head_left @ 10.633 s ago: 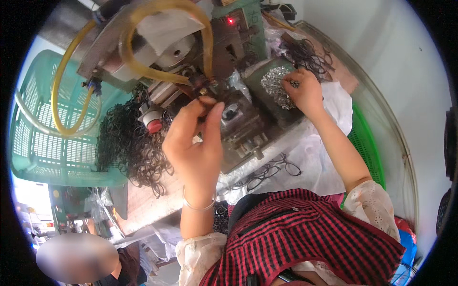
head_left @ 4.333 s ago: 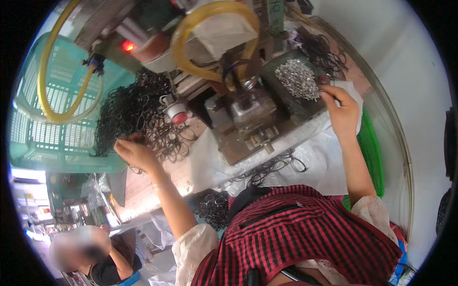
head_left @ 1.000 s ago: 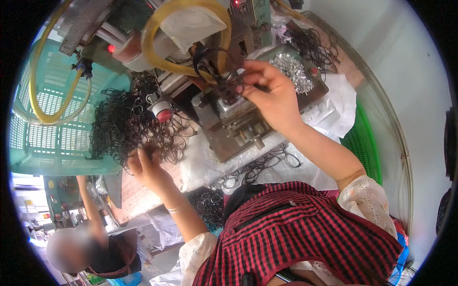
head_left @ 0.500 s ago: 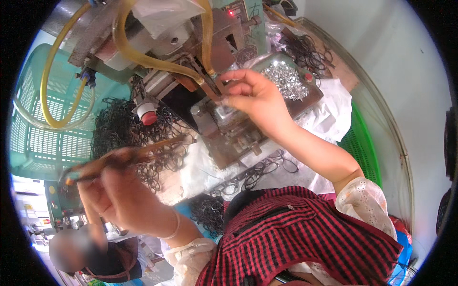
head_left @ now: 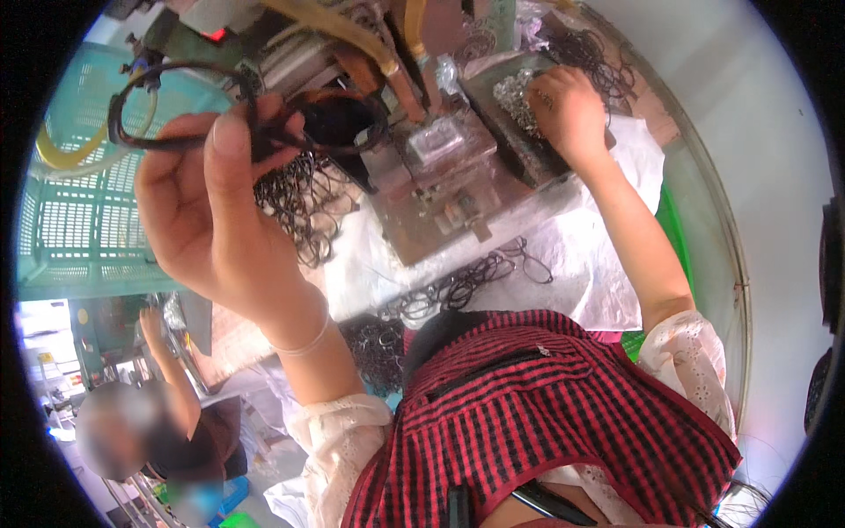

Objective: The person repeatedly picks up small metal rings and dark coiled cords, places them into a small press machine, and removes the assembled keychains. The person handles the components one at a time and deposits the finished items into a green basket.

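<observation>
Left grip (head_left: 224,207): pinching eyeglass frame (head_left: 116,119); I should press lightly.
Right grip (head_left: 572,114): at metal pieces (head_left: 512,99); I cannot tell closure.

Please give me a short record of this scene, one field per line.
Left hand: grips a dark glasses frame
Right hand: fingertips at a pile of small silvery pieces; whether it holds any is hidden
Pile's place: dark tray, right of the metal fixture
Loose frames: heaped left of the fixture; more on the white sheet
Teal basket: far left
Other person: lower left
</observation>
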{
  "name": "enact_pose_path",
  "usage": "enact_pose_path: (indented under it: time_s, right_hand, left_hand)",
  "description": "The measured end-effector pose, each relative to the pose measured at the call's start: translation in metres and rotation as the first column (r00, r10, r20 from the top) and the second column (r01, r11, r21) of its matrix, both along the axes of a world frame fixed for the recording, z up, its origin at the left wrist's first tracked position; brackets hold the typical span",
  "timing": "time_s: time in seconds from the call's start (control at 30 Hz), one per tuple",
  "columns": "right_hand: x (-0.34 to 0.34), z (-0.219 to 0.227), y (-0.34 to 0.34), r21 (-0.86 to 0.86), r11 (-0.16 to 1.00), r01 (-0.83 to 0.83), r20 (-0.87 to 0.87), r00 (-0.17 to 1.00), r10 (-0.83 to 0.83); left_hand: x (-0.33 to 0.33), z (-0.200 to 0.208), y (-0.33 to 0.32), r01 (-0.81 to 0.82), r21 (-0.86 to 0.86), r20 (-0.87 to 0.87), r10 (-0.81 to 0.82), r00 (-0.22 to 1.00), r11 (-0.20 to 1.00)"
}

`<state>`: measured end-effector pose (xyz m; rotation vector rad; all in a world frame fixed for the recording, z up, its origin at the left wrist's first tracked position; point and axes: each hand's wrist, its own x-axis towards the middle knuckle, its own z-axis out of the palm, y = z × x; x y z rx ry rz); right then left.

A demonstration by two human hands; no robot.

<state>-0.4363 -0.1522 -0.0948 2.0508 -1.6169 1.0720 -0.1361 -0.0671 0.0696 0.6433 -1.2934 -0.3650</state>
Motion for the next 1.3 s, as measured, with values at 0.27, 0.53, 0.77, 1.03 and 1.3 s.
enact_pose_path:
  time_s: [0.27, 0.53, 0.77, 1.03, 1.3]
  right_hand:
    - [0.004, 0.023, 0.021, 0.156, 0.985, -0.069, 0.318, 0.948, 0.016]
    - [0.115, 0.057, 0.064, -0.040, 0.820, -0.570, 0.839, 0.427, 0.338]
    - [0.111, 0.081, 0.064, 0.028, 0.790, -0.612, 0.864, 0.413, 0.289]
    - [0.057, 0.079, 0.062, 0.191, 0.849, -0.493, 0.583, 0.753, 0.306]
    - [-0.003, 0.004, 0.018, 0.120, 0.993, 0.021, 0.131, 0.991, -0.037]
  left_hand:
    - [0.020, -0.015, 0.032, 0.064, -0.052, 0.061, -0.061, 0.996, 0.997]
    - [0.002, -0.018, 0.019, -0.024, 0.054, 0.043, 0.021, 0.999, 0.998]
    - [-0.004, -0.014, 0.011, -0.100, 0.090, 0.024, 0.098, 0.995, 0.991]
    - [-0.032, -0.021, 0.037, 0.029, 0.258, 0.074, -0.050, 0.996, 0.966]
    - [-0.050, -0.028, 0.001, -0.028, 0.283, 0.254, -0.047, 0.966, 0.959]
